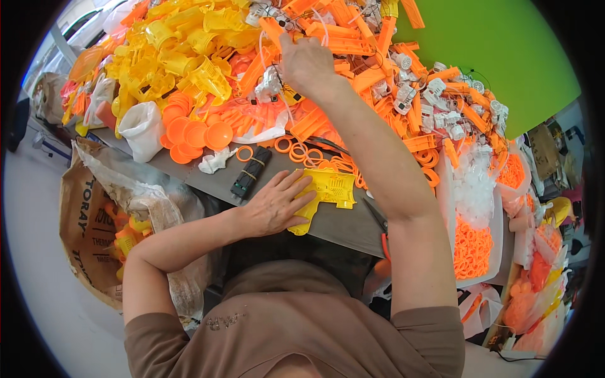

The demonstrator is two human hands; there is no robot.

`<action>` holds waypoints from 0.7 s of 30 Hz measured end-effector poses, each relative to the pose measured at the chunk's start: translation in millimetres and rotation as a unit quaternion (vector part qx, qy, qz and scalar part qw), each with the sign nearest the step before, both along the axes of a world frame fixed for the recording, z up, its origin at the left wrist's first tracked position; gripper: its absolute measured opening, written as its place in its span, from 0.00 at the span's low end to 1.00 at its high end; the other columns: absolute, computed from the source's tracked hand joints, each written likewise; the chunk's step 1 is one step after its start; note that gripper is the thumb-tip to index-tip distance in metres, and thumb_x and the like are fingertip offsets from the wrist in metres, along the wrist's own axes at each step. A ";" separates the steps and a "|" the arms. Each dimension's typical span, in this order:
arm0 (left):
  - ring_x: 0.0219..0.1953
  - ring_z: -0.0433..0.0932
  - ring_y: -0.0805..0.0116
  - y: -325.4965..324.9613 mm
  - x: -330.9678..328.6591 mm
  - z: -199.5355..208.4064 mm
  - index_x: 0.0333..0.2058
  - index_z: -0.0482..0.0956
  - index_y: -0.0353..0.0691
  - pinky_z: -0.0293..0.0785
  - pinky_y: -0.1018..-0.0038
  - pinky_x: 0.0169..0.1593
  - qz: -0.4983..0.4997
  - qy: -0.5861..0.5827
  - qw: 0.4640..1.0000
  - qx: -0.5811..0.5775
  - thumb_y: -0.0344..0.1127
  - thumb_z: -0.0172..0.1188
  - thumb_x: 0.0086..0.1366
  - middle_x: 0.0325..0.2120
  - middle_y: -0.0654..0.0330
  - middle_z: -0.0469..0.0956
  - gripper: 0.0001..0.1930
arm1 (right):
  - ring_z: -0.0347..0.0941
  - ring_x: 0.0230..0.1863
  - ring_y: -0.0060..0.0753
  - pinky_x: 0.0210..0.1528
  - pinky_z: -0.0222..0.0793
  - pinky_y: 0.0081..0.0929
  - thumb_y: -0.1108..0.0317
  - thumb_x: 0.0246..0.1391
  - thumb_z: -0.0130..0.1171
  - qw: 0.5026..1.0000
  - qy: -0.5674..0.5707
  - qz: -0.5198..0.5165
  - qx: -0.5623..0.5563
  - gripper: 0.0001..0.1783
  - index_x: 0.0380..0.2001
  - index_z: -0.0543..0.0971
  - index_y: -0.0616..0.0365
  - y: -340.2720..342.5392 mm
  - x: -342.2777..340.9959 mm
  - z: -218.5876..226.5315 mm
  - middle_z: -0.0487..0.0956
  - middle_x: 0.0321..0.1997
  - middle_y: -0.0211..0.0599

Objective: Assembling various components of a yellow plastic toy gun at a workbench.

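Note:
My left hand point(272, 205) lies on a yellow plastic half shell point(334, 186) at the table's near edge, its fingers spread over the shell's left side. Deep in the heap at the far side, my right hand point(307, 63) has its fingers curled downward. An orange plastic piece point(272, 31) is right beside those fingertips, and thin wires loop around them. What the fingers hold is hidden. White motor units point(269, 83) with wires and more orange pieces surround this hand.
Yellow shells point(183, 57) pile up at far left. Orange discs point(195, 133), orange rings point(299, 151) and a dark banded bundle point(251, 173) lie nearer. Red-handled scissors point(385, 246) rest at the near edge. A bin point(496, 252) of small orange parts stands right; a paper sack point(85, 220) left.

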State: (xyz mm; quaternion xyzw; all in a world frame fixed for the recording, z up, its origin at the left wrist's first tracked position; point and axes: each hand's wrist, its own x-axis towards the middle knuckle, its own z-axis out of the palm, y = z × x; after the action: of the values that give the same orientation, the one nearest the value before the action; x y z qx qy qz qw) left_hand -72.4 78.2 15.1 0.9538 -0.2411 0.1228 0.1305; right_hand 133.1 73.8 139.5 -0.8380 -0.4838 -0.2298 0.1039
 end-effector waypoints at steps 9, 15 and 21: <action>0.54 0.64 0.47 7.4 13.4 12.0 0.47 0.70 0.36 0.62 0.58 0.54 0.004 -0.079 0.993 -0.082 0.43 0.62 0.55 0.51 0.46 0.66 0.25 | 0.74 0.35 0.27 0.31 0.73 0.25 0.63 0.45 0.62 0.802 0.503 0.117 0.299 0.29 0.50 0.68 0.66 -48.1 39.0 51.6 0.76 0.39 0.41; 0.33 0.75 0.63 8.3 52.9 58.2 0.32 0.75 0.34 0.71 0.71 0.34 0.098 -0.130 0.940 -0.299 0.39 0.59 0.60 0.32 0.53 0.76 0.12 | 0.73 0.27 0.24 0.24 0.69 0.21 0.68 0.49 0.58 0.646 0.581 0.205 0.451 0.14 0.39 0.73 0.59 -97.8 25.9 93.6 0.76 0.28 0.32; 0.25 0.76 0.73 -26.1 65.8 89.5 0.36 0.75 0.32 0.74 0.77 0.28 0.024 0.259 0.570 -0.779 0.50 0.47 0.68 0.23 0.60 0.75 0.22 | 0.74 0.30 0.22 0.25 0.71 0.19 0.70 0.48 0.59 0.692 0.554 0.193 0.420 0.20 0.46 0.70 0.63 -126.6 -26.5 102.7 0.76 0.34 0.33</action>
State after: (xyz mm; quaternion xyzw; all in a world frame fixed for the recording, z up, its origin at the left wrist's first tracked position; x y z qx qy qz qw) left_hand -6.6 52.0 104.6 0.4799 0.0153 0.0141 0.8771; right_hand 106.6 -52.8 242.2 -0.5708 -0.3423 0.1217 0.7364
